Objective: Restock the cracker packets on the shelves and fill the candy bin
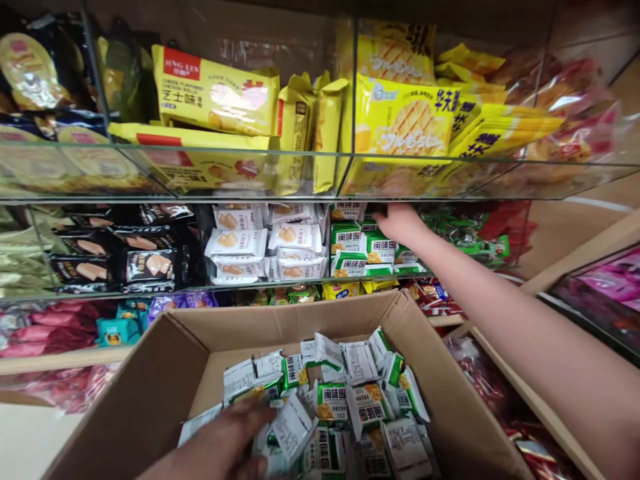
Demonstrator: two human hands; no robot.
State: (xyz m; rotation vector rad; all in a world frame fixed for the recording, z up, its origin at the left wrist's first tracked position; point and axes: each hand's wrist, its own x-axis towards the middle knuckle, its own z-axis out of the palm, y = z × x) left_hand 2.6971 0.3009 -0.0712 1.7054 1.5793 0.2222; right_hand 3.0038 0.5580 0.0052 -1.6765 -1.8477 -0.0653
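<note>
A cardboard box holds many small green-and-white snack packets. My left hand is low in the box at its left front, blurred, touching or just beside a white-backed packet; its grip cannot be made out. My right hand reaches into the middle shelf's compartment of matching green-and-white packets, at the top of the stacked rows. Its fingertips are partly hidden among the packets and under the glass shelf above, so whether it holds one cannot be seen.
White packets and black packets fill compartments to the left. Above, a glass shelf edge runs across, with yellow packs behind it. Green candies lie right of my right hand.
</note>
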